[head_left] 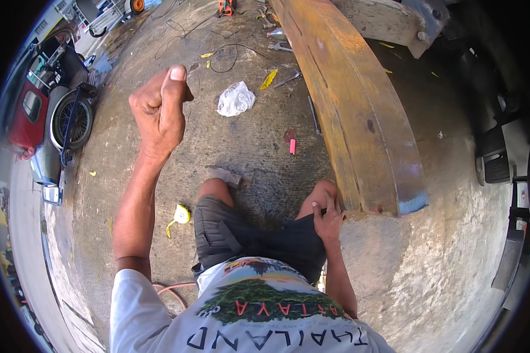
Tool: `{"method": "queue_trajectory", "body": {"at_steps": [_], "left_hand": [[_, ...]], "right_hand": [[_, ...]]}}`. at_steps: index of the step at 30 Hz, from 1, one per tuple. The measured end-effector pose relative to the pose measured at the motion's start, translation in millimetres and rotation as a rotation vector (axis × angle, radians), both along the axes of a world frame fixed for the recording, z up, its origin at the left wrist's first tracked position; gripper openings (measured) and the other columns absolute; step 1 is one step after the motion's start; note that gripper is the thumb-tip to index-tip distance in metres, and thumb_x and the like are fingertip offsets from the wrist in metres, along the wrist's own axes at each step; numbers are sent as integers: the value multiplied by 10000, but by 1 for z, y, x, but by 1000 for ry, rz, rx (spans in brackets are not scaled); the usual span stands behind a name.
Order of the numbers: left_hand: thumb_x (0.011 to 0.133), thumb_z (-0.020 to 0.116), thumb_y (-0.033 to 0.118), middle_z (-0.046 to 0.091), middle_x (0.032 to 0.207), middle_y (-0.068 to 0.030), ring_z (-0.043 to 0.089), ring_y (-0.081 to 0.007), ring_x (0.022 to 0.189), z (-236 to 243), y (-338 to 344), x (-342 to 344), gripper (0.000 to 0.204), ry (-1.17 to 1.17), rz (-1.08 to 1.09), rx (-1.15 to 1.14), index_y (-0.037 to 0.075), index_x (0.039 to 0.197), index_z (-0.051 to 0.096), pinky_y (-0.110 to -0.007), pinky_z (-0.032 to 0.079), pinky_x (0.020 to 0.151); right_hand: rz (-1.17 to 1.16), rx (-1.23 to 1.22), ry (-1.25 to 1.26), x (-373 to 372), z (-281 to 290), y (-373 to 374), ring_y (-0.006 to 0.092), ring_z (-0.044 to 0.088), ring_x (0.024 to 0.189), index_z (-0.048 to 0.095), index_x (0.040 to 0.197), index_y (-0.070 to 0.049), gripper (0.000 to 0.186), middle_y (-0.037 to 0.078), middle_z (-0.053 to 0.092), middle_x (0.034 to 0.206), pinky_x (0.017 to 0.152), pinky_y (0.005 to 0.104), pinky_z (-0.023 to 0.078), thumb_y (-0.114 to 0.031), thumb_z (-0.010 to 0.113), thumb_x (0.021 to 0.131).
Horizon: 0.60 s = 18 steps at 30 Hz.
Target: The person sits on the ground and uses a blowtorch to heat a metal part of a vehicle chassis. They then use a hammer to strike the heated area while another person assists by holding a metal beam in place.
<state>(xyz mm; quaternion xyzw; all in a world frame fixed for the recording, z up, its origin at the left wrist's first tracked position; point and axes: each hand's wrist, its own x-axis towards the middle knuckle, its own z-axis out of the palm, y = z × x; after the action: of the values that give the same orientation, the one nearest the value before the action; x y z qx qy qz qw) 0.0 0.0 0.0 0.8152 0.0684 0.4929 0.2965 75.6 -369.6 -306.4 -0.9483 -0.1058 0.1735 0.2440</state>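
My left hand (pixel 162 109) is raised over the concrete at the left, closed in a fist with the thumb laid along the top. Nothing sticks out of it. Resting on my right knee, my right hand (pixel 328 220) has its fingers apart and holds nothing. Close beside that hand is the near end of a long, curved, rusty steel beam (pixel 359 112), with a blue patch at its corner. A crumpled clear plastic bag (pixel 236 99) lies on the ground to the right of the fist. A pink piece (pixel 292 146) lies between the bag and the beam.
A yellow tape measure (pixel 182 215) lies left of my legs. Hand tools, including a wrench (pixel 281 46), and a thin black cable (pixel 224 59) lie along the beam's far left side. An old vehicle with a spoked wheel (pixel 72 120) stands at the left. A reddish hose (pixel 174 288) runs behind me.
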Motion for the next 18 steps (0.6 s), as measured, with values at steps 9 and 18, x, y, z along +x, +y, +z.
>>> {"method": "queue_trajectory", "body": {"at_steps": [9, 18], "left_hand": [[1005, 627, 317, 481, 513, -106, 457, -136, 487, -196, 58, -99, 520, 533, 179, -395, -31, 624, 557, -372, 386, 496], [863, 721, 310, 675, 683, -195, 705, -344, 672, -299, 49, -133, 271, 916, 126, -493, 58, 955, 758, -429, 546, 655]], "right_hand": [[-322, 482, -194, -6, 58, -27, 340, 536, 1313, 507, 1445, -26, 588, 223, 558, 1427, 1103, 454, 409, -461, 530, 1049], [-24, 1068, -872, -14, 293, 4, 314, 390, 1452, 405, 1526, -38, 912, 180, 420, 1565, 1204, 500, 282, -760, 310, 978]]}}
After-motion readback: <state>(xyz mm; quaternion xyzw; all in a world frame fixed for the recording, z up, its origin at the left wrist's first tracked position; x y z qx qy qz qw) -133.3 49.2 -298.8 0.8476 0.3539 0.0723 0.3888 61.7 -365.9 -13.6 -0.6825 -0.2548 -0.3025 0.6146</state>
